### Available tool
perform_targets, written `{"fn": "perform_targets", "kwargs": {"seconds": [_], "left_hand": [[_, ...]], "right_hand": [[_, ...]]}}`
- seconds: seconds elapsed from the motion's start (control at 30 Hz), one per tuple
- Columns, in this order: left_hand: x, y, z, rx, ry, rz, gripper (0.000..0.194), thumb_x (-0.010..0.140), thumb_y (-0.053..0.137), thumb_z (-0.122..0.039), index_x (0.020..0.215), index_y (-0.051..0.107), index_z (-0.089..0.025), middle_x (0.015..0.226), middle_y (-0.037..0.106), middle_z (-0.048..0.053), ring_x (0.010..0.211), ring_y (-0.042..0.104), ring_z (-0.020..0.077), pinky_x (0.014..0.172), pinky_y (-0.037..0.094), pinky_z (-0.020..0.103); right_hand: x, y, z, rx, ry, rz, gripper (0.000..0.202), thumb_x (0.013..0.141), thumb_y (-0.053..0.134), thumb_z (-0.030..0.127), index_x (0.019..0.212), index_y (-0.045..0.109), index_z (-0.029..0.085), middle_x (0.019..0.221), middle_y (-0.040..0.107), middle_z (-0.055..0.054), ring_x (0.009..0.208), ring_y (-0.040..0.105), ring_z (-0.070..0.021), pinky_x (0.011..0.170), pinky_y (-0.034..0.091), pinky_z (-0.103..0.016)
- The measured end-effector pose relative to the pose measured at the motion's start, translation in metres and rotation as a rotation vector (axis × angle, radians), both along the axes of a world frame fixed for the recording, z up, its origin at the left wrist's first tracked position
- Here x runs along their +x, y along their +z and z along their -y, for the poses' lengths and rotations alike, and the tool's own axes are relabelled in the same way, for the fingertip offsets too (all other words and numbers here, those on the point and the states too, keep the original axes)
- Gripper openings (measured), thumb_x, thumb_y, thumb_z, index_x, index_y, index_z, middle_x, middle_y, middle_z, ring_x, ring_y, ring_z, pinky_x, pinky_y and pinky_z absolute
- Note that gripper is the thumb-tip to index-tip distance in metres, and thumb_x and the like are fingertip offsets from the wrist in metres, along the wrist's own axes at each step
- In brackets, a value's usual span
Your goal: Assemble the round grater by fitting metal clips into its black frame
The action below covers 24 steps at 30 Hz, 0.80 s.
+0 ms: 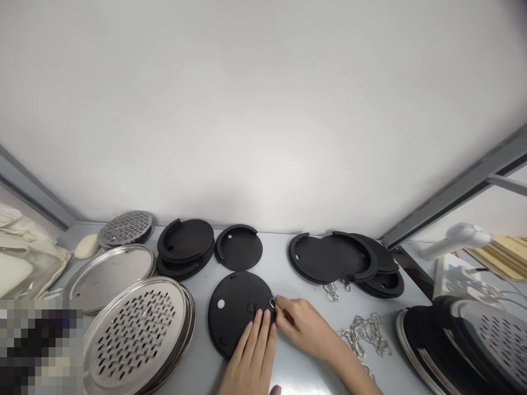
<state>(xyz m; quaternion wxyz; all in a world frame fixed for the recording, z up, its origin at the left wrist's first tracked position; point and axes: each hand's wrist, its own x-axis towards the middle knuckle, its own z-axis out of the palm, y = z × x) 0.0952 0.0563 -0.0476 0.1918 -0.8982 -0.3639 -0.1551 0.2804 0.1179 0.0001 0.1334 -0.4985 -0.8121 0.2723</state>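
A round black disc with small slots and a whitish dot lies on the table at the centre front. My left hand rests on its lower right part, fingers stretched out flat over the surface. At the disc's right edge, my right hand pinches a small bent-wire metal hook. The hook's loop shows over the disc's edge; the rest is hidden by my fingers. More metal hooks lie in a loose heap on the table to the right of my right hand.
Stacked steel grater plates and plain steel trays are on the left. Black rimmed discs stand along the back, with a single one beside them. Others overlap at back right. Assembled graters sit front right.
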Motion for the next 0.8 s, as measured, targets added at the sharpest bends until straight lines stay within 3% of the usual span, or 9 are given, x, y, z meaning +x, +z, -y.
{"fn": "perform_targets", "kwargs": {"seconds": [0.13,0.43,0.8], "left_hand": [[0.0003,0.0025,0.0027,-0.051,0.019,-0.005,0.073,0.082,0.048,-0.040,0.141,0.033,0.000,0.142,0.041,0.020,0.132,0.035,0.0331,0.109,0.021,0.040],[0.0011,0.0019,0.0046,-0.098,0.031,0.024,0.079,0.081,0.049,-0.037,0.146,0.021,-0.001,0.145,0.037,0.018,0.135,0.030,0.0316,0.108,0.023,0.038],[0.0016,0.0008,0.0047,-0.080,0.042,0.005,0.079,0.078,0.048,-0.037,0.144,0.026,-0.001,0.143,0.039,0.020,0.133,0.034,0.0327,0.108,0.024,0.039]], "right_hand": [[0.0012,-0.0016,0.0001,-0.004,-0.006,0.007,0.026,0.088,0.039,0.018,0.066,0.026,0.021,0.050,0.030,0.008,0.046,0.025,-0.0089,0.049,0.020,-0.024],[0.0006,0.0003,0.0014,0.008,-0.023,0.027,0.025,0.087,0.040,0.017,0.064,0.029,0.021,0.051,0.034,0.007,0.046,0.029,-0.0089,0.050,0.020,-0.023],[-0.0021,0.0016,0.0023,0.000,-0.049,0.041,0.028,0.089,0.039,0.020,0.061,0.034,0.020,0.049,0.036,0.005,0.044,0.030,-0.0094,0.049,0.021,-0.024]]}}
